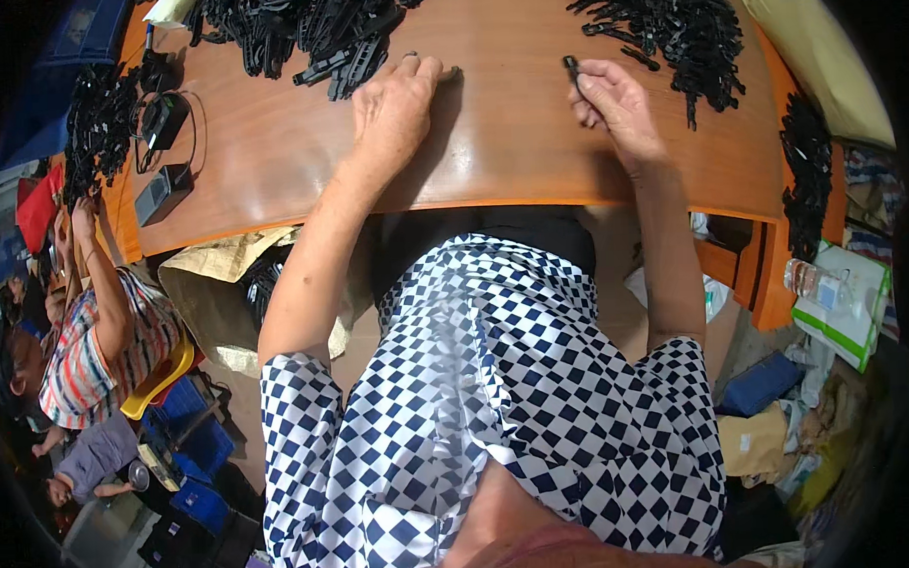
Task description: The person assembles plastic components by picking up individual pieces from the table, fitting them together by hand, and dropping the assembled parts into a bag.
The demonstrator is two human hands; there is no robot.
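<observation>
On the brown table (510, 162), my right hand (614, 108) pinches a small, narrow black plastic piece (571, 68) between thumb and fingers, a little above the surface. My left hand (396, 111) rests, back up and fingers curled, beside the near edge of a large heap of long, slotted black plastic pieces (306, 34). Its fingertips are mostly hidden, so whatever they grip cannot be made out. To the right of my right hand lies a second heap of slim black plastic pieces (691, 35), some loose at its edge.
A black box (164, 194) and a cabled adapter (163, 121) sit at the table's left. More black pieces lie at both sides (806, 172). A person in a striped shirt (116, 336) works at left. A clear bottle (815, 283) stands at right; an open sack (224, 282) is below.
</observation>
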